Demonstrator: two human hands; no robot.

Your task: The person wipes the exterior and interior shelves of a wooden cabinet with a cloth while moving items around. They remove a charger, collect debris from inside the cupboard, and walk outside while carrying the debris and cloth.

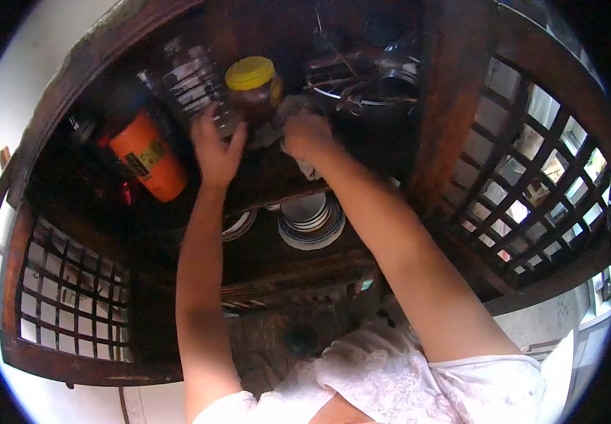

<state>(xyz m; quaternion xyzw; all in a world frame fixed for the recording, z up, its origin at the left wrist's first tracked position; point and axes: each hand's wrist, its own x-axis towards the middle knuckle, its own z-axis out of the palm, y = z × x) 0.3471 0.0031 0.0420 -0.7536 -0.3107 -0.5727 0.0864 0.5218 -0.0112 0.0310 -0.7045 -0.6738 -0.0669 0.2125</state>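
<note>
My left hand (217,150) is raised to the upper shelf of a dark wooden cabinet, thumb and fingers apart. It is nearest to a clear ribbed plastic bottle (194,83), and I cannot tell whether the fingertips touch it. My right hand (307,136) is closed around a crumpled greyish cloth (308,169), part of which hangs over the shelf's front edge. Between and behind the hands stands a jar with a yellow lid (250,73) and dark contents. An orange canister (149,157) with a yellow-green label leans left of my left hand.
Wires and metal-rimmed items (369,79) lie at the shelf's right, beside a wooden post (454,106). Stacked bowls and plates (312,237) sit on the shelf below. Lattice doors stand open on the left (10,311) and right (567,286).
</note>
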